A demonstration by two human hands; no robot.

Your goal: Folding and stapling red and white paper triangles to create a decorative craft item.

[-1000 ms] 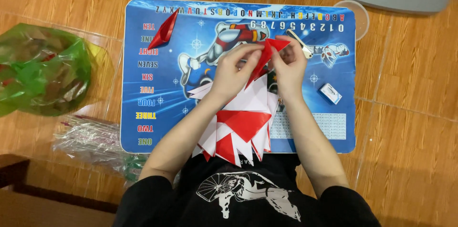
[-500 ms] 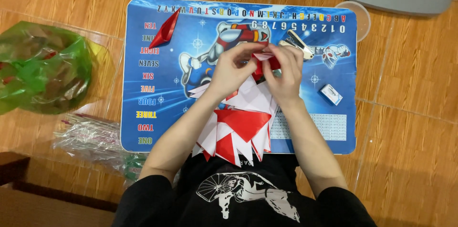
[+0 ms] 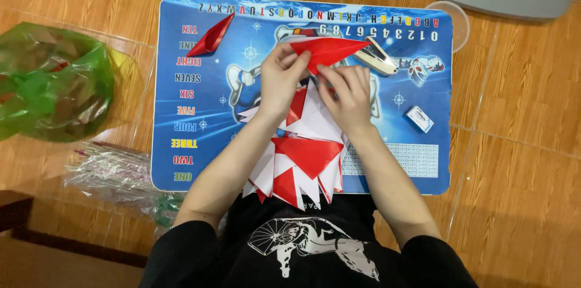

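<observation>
While both hands work above blue printed desk [image 3: 200, 143], left hand [image 3: 281, 79] pinches red folded paper triangle [image 3: 327, 51] at its wide end, fingers closed on it. Right hand [image 3: 348, 97] pinches same triangle from below, fingertips on its lower edge. Triangle held over desk's upper middle, point toward stapler [image 3: 376, 58]. String of red and white paper flags [image 3: 299, 161] lies under wrists. Second red folded piece [image 3: 212, 37] at upper left. Green plastic bag [image 3: 51, 82] on floor.
</observation>
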